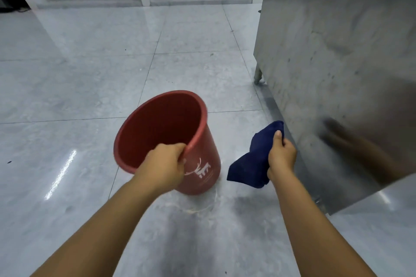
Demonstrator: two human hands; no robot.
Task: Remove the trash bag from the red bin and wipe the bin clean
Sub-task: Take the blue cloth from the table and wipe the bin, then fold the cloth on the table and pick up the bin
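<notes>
Head view shows the left hand [165, 161] with its grip closed over the near rim of the red bin [162, 128], tilted on the floor [78, 69]; no bag shows inside, so removal looks done; the right hand [281, 157], beside that grip, clutches a blue cloth [254, 159]; wiping remains.

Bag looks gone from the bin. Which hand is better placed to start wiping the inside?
Right. The right hand already grips the blue cloth beside the red bin, and it is free to move. The left hand grips the rim, holding the bin tilted with its opening exposed, so it should keep steadying.
</notes>
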